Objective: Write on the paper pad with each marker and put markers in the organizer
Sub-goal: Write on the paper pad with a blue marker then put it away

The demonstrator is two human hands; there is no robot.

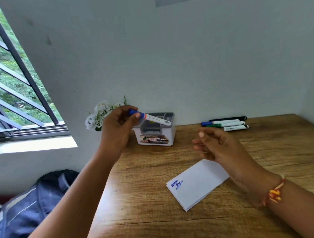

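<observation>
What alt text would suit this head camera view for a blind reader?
A person's left hand holds a blue-capped marker over a grey organizer on a wooden desk. The right hand hovers empty near a paper pad bearing blue writing; more markers lie behind.

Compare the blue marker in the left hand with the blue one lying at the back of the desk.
The held marker is pinched in the air by the left hand; the desk marker lies untouched on the desk. The held marker slants down over the organizer; the desk marker lies flat among other markers. Both have a blue cap and a white barrel.
</observation>
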